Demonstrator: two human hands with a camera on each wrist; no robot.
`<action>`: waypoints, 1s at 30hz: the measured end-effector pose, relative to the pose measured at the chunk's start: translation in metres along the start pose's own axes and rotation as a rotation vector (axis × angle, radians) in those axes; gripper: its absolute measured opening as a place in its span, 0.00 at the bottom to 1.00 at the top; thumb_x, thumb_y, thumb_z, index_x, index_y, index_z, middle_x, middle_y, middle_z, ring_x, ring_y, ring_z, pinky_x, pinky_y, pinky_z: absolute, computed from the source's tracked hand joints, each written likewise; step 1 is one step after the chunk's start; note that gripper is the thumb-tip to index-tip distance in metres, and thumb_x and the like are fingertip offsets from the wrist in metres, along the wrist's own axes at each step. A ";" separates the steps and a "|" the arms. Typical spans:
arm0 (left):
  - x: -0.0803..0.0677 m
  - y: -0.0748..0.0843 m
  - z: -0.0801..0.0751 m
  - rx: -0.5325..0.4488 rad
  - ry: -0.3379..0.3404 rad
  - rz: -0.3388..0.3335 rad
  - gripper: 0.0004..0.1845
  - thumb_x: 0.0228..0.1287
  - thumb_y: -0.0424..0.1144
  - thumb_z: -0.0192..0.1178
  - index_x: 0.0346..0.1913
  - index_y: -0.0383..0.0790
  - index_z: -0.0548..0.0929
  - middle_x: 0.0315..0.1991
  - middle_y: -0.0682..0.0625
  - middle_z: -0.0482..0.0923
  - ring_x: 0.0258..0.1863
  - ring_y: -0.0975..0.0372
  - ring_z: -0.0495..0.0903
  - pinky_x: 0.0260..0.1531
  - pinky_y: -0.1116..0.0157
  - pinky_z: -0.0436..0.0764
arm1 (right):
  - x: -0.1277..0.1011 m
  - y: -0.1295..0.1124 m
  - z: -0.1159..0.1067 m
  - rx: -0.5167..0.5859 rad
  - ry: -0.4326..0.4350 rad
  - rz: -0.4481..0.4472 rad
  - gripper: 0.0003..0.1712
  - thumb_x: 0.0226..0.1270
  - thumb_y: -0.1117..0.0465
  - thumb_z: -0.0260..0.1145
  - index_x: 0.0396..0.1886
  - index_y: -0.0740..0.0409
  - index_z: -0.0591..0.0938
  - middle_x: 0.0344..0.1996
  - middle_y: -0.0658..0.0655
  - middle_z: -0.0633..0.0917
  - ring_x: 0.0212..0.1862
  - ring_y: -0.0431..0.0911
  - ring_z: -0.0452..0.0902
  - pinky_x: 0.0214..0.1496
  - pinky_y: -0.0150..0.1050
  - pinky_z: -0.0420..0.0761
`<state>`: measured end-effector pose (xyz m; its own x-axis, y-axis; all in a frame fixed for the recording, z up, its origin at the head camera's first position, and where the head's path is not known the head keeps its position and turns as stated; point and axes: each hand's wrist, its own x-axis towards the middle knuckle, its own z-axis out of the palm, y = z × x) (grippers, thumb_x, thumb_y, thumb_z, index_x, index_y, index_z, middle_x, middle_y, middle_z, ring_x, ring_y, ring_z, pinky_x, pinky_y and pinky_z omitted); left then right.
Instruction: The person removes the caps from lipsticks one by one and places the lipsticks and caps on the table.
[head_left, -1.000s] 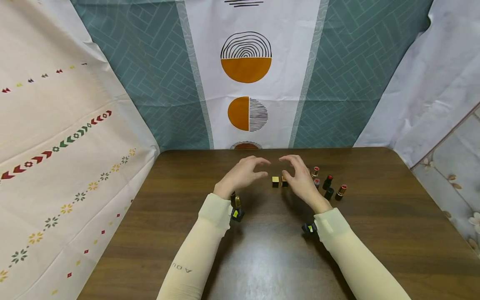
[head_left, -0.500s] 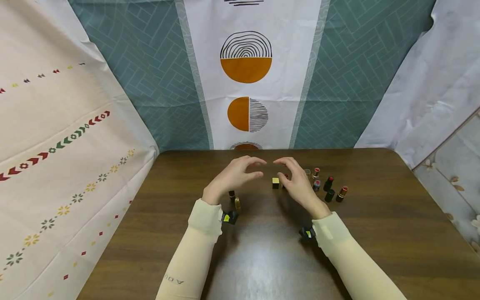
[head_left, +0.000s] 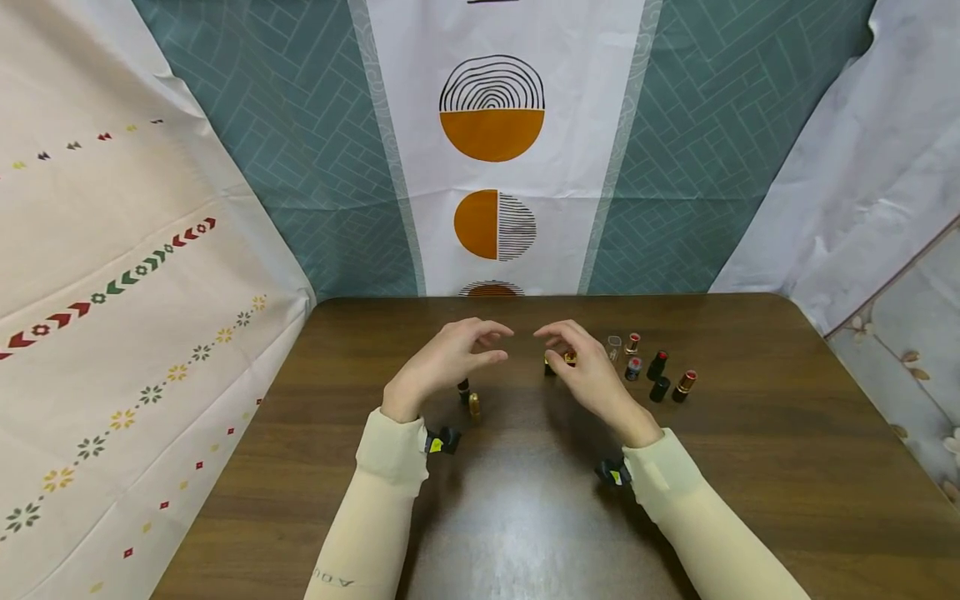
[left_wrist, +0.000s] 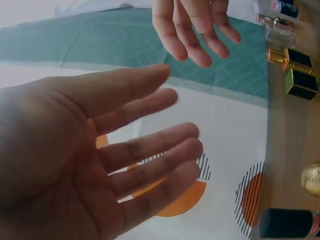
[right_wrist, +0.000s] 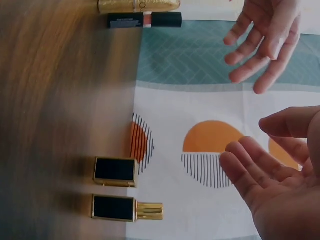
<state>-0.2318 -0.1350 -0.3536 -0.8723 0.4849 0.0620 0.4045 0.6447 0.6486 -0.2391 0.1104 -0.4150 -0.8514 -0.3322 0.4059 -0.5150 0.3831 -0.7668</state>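
Note:
My left hand [head_left: 442, 358] hovers above the table, fingers loosely bent and thumb apart, holding nothing. Below its wrist side are a gold lipstick tube [head_left: 474, 406] and a dark lipstick tube [head_left: 463, 390] with a pink band, seen in the right wrist view. Facing it is my right hand [head_left: 588, 371], also raised with relaxed fingers and nothing in its grasp. In the head view the right hand partly covers a square black-and-gold cap [right_wrist: 115, 170] and its matching lipstick base [right_wrist: 114, 207]. Both stand clearly visible in the right wrist view, side by side and apart.
Right of the right hand stand a clear cap [head_left: 613, 346], a small lipstick [head_left: 633, 343], a short tube [head_left: 633, 368], a black lipstick [head_left: 657, 365] with a red tip, a black cap [head_left: 659, 389] and a black-and-gold lipstick [head_left: 684, 386]. Patterned cloth [head_left: 495, 150] hangs behind the table.
Both hands have drifted left, the left one farther and slightly toward the body. The clear cap has come into sight, while the right hand now covers more of the square cap. The lipsticks stay put.

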 end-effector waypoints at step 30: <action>-0.022 0.002 0.019 0.165 -0.192 -0.250 0.20 0.65 0.34 0.73 0.59 0.41 0.86 0.53 0.47 0.86 0.51 0.55 0.84 0.52 0.55 0.83 | -0.016 -0.006 0.013 0.018 -0.238 0.039 0.15 0.74 0.73 0.64 0.57 0.59 0.82 0.50 0.57 0.84 0.49 0.51 0.83 0.53 0.49 0.83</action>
<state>-0.2070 -0.1330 -0.3685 -0.8891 0.3919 -0.2367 0.2375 0.8368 0.4932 -0.2212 0.1015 -0.4230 -0.8219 -0.5122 0.2491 -0.4788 0.3843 -0.7894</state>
